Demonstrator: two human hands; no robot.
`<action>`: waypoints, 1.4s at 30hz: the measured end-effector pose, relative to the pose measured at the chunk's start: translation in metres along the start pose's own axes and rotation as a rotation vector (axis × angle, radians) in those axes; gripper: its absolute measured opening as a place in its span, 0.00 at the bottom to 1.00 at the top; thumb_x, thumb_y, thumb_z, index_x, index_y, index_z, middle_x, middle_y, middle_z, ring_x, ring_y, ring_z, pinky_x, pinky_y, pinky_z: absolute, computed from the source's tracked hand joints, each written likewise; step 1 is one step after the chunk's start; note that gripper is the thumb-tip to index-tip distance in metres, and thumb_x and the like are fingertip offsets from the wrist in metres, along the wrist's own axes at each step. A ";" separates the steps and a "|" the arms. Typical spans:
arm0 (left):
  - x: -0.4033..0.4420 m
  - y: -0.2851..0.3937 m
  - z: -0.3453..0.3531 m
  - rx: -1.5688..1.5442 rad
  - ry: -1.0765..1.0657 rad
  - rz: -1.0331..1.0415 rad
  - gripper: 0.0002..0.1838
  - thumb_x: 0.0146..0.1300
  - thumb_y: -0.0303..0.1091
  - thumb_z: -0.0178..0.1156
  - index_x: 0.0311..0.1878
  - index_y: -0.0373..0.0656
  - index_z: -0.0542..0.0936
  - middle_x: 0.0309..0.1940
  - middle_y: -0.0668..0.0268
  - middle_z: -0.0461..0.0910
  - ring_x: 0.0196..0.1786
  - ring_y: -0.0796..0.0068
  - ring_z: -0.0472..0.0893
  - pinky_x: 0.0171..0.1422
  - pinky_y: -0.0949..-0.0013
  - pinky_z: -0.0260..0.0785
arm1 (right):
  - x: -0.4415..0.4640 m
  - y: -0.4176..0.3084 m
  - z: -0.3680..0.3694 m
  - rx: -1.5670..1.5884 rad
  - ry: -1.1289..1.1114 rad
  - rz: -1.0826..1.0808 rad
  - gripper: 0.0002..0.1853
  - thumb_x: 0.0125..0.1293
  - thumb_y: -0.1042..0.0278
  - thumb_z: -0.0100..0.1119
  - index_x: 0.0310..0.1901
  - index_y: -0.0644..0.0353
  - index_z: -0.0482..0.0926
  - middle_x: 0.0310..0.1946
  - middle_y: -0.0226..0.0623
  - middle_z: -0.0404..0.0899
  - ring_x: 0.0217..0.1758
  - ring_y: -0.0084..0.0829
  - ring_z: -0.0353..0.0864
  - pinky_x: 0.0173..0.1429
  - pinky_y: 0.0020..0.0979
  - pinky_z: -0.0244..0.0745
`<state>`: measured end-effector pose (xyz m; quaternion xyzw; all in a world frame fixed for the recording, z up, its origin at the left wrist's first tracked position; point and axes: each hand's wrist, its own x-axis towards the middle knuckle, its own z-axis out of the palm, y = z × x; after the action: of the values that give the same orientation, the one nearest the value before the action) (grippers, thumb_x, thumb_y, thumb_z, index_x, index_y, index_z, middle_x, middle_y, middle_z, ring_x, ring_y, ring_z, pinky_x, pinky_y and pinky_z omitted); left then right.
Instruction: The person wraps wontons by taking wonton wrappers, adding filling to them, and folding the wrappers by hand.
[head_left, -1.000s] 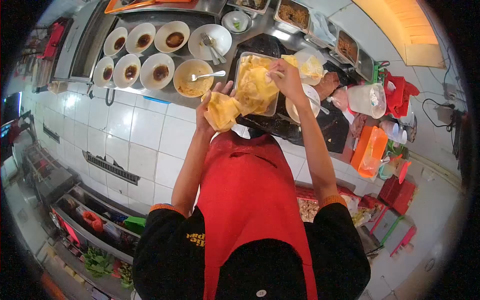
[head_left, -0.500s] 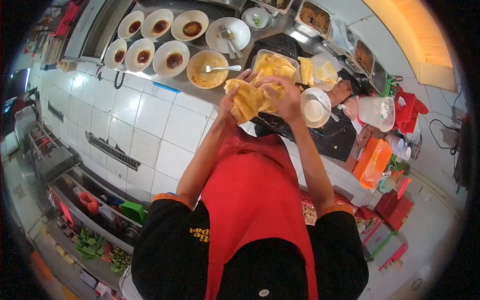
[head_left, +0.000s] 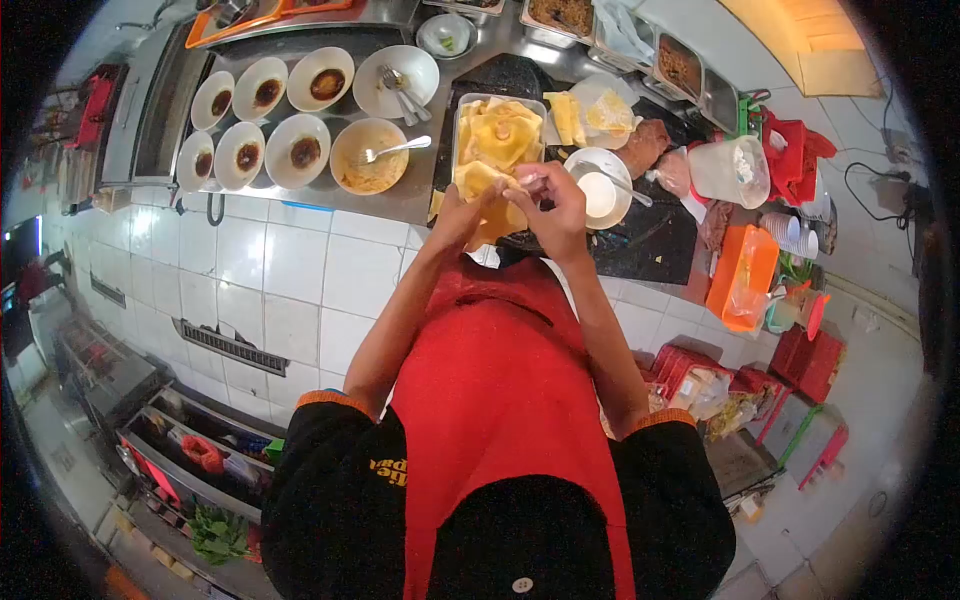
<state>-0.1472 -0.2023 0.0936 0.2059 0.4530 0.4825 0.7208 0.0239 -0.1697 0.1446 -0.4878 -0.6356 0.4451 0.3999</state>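
Observation:
Over the counter's front edge, my left hand (head_left: 462, 216) is closed on a thin yellow wonton wrapper (head_left: 477, 180). My right hand (head_left: 558, 208) pinches the same wrapper from the other side, its fingertips meeting near the middle. Part of the sheet hangs below the fingers, and my hands hide the rest. Just beyond them stands a clear rectangular container (head_left: 546, 122) with folded yellow wontons (head_left: 500, 128) inside. Beside my right hand is a white bowl (head_left: 622, 214) with a smaller white cup and a spoon in it.
Several white bowls (head_left: 305, 152) with dark sauce line the left counter. Next to them are a bowl with a fork (head_left: 368, 154) and a bowl of cutlery (head_left: 400, 85). More yellow wrappers (head_left: 566, 120), a plastic tub (head_left: 728, 178) and an orange basket (head_left: 743, 278) lie rightward.
My hands have drawn closer together, and my right fingers now pinch the wrapper. The container's yellow contents show more fully. The view has shifted, moving the counter items leftward.

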 end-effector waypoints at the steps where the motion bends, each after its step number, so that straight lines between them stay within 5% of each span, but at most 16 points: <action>1: 0.002 -0.001 0.001 0.097 0.021 0.052 0.21 0.72 0.41 0.68 0.61 0.40 0.79 0.53 0.63 0.85 0.49 0.75 0.85 0.50 0.67 0.79 | 0.000 -0.003 -0.006 0.002 0.003 0.001 0.17 0.59 0.77 0.77 0.49 0.60 0.83 0.38 0.28 0.78 0.40 0.19 0.79 0.42 0.21 0.73; 2: 0.003 -0.001 0.001 0.193 0.043 0.104 0.17 0.69 0.38 0.71 0.55 0.40 0.83 0.46 0.64 0.87 0.42 0.77 0.86 0.44 0.70 0.80 | 0.000 -0.006 -0.012 -0.084 -0.046 -0.016 0.18 0.58 0.76 0.77 0.50 0.60 0.84 0.41 0.29 0.78 0.43 0.20 0.79 0.43 0.22 0.73; 7: 0.005 -0.006 0.000 0.199 0.048 0.094 0.18 0.69 0.34 0.71 0.57 0.36 0.80 0.48 0.63 0.87 0.46 0.74 0.87 0.48 0.69 0.82 | 0.001 -0.009 -0.023 -0.237 -0.198 -0.139 0.24 0.58 0.74 0.78 0.57 0.57 0.84 0.55 0.35 0.74 0.49 0.25 0.77 0.51 0.26 0.75; 12: 0.002 -0.010 0.007 0.267 0.107 0.095 0.19 0.68 0.33 0.71 0.58 0.36 0.80 0.49 0.61 0.87 0.47 0.73 0.87 0.49 0.69 0.83 | 0.006 0.000 -0.023 -0.295 -0.290 -0.216 0.24 0.65 0.65 0.73 0.63 0.52 0.83 0.67 0.44 0.66 0.64 0.38 0.74 0.68 0.37 0.70; 15: 0.004 -0.020 0.002 0.216 0.133 0.221 0.19 0.66 0.41 0.74 0.51 0.38 0.83 0.39 0.66 0.88 0.35 0.82 0.84 0.34 0.75 0.76 | 0.006 -0.013 -0.025 -0.161 -0.347 -0.128 0.23 0.67 0.62 0.71 0.64 0.52 0.83 0.67 0.45 0.67 0.71 0.40 0.70 0.71 0.39 0.68; 19: -0.009 0.005 0.008 0.242 0.041 0.206 0.19 0.66 0.42 0.74 0.51 0.39 0.84 0.37 0.67 0.87 0.34 0.82 0.84 0.34 0.75 0.76 | 0.006 0.000 -0.028 -0.311 -0.296 -0.283 0.23 0.67 0.63 0.72 0.63 0.55 0.83 0.61 0.48 0.74 0.61 0.41 0.79 0.65 0.38 0.75; 24: -0.008 -0.004 -0.001 0.218 0.114 0.149 0.19 0.68 0.42 0.72 0.53 0.39 0.82 0.40 0.65 0.87 0.35 0.79 0.85 0.35 0.72 0.79 | -0.009 0.011 -0.024 0.006 -0.217 -0.022 0.21 0.69 0.71 0.70 0.62 0.63 0.82 0.42 0.38 0.89 0.46 0.24 0.85 0.57 0.30 0.79; 27: -0.009 -0.007 0.000 -0.061 0.223 0.136 0.21 0.70 0.42 0.70 0.58 0.39 0.79 0.45 0.63 0.86 0.39 0.75 0.87 0.37 0.69 0.81 | -0.011 0.017 -0.018 0.289 -0.133 0.160 0.20 0.66 0.85 0.67 0.60 0.69 0.81 0.47 0.35 0.89 0.48 0.20 0.86 0.55 0.24 0.80; 31: -0.027 0.021 0.016 -0.230 0.116 0.057 0.23 0.71 0.42 0.69 0.61 0.38 0.77 0.46 0.63 0.86 0.42 0.72 0.87 0.42 0.68 0.82 | -0.001 -0.013 -0.021 0.427 -0.149 0.203 0.20 0.67 0.85 0.67 0.60 0.69 0.81 0.45 0.36 0.89 0.48 0.21 0.87 0.54 0.25 0.82; 36: -0.025 0.017 0.004 0.128 0.062 -0.019 0.20 0.72 0.41 0.68 0.58 0.37 0.79 0.44 0.63 0.86 0.41 0.75 0.86 0.44 0.69 0.80 | 0.014 -0.037 -0.018 0.232 -0.231 0.106 0.19 0.67 0.84 0.67 0.59 0.67 0.81 0.44 0.36 0.89 0.47 0.22 0.87 0.52 0.26 0.83; 39: -0.023 0.011 0.006 0.219 0.088 0.147 0.18 0.73 0.41 0.67 0.56 0.37 0.80 0.42 0.65 0.86 0.40 0.78 0.84 0.42 0.71 0.78 | 0.020 -0.047 -0.019 -0.056 -0.283 -0.031 0.19 0.66 0.82 0.67 0.59 0.66 0.81 0.42 0.36 0.88 0.46 0.21 0.86 0.51 0.24 0.82; 42: -0.017 0.001 -0.005 0.251 0.042 0.254 0.16 0.74 0.41 0.65 0.54 0.38 0.80 0.43 0.66 0.86 0.41 0.78 0.84 0.42 0.72 0.78 | 0.027 -0.051 -0.026 -0.212 -0.446 0.067 0.17 0.66 0.81 0.68 0.56 0.65 0.81 0.42 0.35 0.87 0.44 0.21 0.85 0.49 0.24 0.81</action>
<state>-0.1545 -0.2174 0.0992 0.3398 0.4951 0.5134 0.6131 0.0291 -0.1453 0.2022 -0.4376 -0.7346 0.4857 0.1814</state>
